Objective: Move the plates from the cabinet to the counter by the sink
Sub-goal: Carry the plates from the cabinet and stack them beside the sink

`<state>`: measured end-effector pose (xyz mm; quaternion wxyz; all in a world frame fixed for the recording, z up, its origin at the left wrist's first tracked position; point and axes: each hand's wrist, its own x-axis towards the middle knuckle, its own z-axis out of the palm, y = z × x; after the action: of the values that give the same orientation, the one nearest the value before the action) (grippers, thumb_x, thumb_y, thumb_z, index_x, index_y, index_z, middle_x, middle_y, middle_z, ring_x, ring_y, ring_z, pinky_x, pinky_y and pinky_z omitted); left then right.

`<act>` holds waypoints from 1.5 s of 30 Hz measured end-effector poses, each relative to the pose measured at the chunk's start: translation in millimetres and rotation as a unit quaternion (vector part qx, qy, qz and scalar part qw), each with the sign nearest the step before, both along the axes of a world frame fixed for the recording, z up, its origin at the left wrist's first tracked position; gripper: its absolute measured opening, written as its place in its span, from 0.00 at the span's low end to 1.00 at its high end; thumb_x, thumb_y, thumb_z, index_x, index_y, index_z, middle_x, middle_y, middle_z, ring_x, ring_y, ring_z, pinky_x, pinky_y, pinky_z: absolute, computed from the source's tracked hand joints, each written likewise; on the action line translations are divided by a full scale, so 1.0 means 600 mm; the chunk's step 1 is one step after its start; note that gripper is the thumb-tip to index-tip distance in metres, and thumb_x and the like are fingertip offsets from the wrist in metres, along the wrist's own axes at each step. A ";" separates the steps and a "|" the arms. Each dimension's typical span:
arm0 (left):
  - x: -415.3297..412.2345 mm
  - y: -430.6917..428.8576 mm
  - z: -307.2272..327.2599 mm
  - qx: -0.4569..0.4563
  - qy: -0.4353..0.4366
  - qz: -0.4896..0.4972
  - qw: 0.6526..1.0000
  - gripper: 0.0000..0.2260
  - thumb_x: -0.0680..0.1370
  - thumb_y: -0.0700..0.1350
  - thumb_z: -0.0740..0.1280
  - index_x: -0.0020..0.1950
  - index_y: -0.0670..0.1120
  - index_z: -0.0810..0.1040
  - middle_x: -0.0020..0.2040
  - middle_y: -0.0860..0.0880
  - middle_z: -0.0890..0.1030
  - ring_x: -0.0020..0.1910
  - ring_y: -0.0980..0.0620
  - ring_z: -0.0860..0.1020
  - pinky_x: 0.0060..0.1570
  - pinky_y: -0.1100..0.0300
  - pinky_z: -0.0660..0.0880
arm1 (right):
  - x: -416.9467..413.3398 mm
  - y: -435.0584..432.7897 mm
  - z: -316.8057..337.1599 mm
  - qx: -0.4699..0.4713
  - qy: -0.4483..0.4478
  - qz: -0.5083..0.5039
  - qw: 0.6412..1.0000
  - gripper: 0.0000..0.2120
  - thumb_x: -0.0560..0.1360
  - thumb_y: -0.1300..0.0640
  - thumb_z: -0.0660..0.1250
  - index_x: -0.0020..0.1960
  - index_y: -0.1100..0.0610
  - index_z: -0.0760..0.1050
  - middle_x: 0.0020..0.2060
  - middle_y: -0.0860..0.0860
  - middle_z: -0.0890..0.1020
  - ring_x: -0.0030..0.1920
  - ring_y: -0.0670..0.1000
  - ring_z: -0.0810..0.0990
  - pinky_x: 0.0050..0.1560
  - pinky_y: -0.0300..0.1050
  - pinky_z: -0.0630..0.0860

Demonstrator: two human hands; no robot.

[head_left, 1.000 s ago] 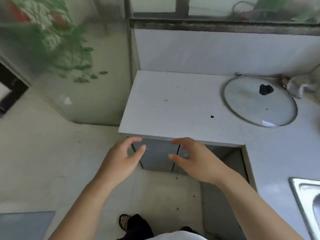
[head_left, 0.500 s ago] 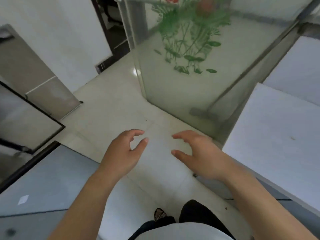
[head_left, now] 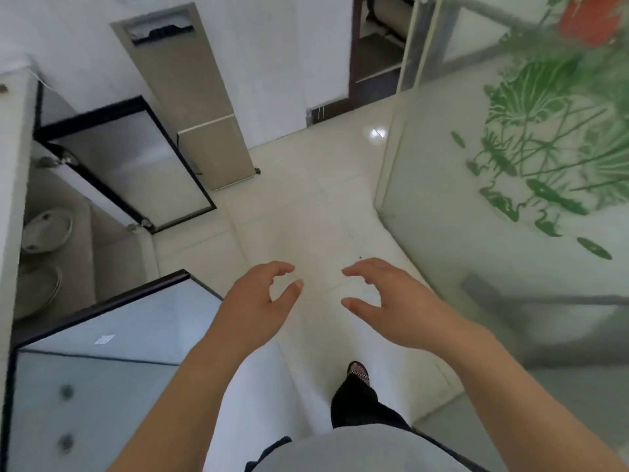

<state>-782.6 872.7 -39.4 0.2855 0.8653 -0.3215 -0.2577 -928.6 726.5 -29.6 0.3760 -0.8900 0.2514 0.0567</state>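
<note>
Both my hands hover empty over the pale tiled floor, fingers curled and apart. My left hand [head_left: 260, 299] is just right of an open glass cabinet door [head_left: 112, 328]. My right hand [head_left: 391, 301] is a hand's width to its right. At the far left an open cabinet [head_left: 68, 240] shows round metal dishes: one [head_left: 47, 229] on the upper part, another [head_left: 37, 291] below it. Whether they are plates or bowls is unclear. The sink counter is out of view.
A second black-framed glass door [head_left: 136, 158] stands open at the upper left, beside a beige panel [head_left: 200, 107] against the white wall. A frosted glass partition with green plant print [head_left: 510, 172] fills the right. A doorway [head_left: 377, 52] lies ahead. My foot [head_left: 357, 373] is below.
The view has swung left, away from the white counter with the glass lid, to the floor and the open cabinet. My hands keep the same empty, spread pose.
</note>
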 end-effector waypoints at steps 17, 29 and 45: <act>0.193 -0.202 -0.003 0.032 -0.020 0.079 0.996 0.16 0.77 0.55 0.61 0.64 0.55 0.71 0.63 0.58 0.73 0.57 0.60 0.71 0.55 0.65 0.66 | 0.235 -0.257 -0.016 0.008 0.023 0.105 0.994 0.22 0.77 0.44 0.60 0.69 0.46 0.63 0.67 0.39 0.66 0.61 0.39 0.67 0.53 0.31 0.61; 0.513 -0.360 -0.011 0.022 -0.044 0.046 0.998 0.16 0.78 0.55 0.61 0.65 0.55 0.70 0.65 0.57 0.73 0.60 0.58 0.71 0.54 0.66 0.64 | 0.556 -0.394 0.017 -0.040 0.018 0.108 0.993 0.22 0.77 0.45 0.60 0.70 0.45 0.63 0.68 0.39 0.65 0.63 0.39 0.67 0.50 0.26 0.60; 0.845 -0.303 -0.012 0.036 -0.030 0.306 0.951 0.16 0.77 0.55 0.62 0.65 0.55 0.71 0.63 0.58 0.73 0.56 0.59 0.72 0.53 0.68 0.64 | 1.049 -0.398 0.003 0.007 -0.028 0.362 0.932 0.19 0.76 0.45 0.62 0.67 0.44 0.66 0.64 0.37 0.68 0.59 0.37 0.68 0.60 0.32 0.64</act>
<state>-275.8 691.0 -46.7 0.3093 0.9391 -0.0401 -0.1439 -299.0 487.4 -27.8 0.3432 -0.9191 -0.0989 0.1662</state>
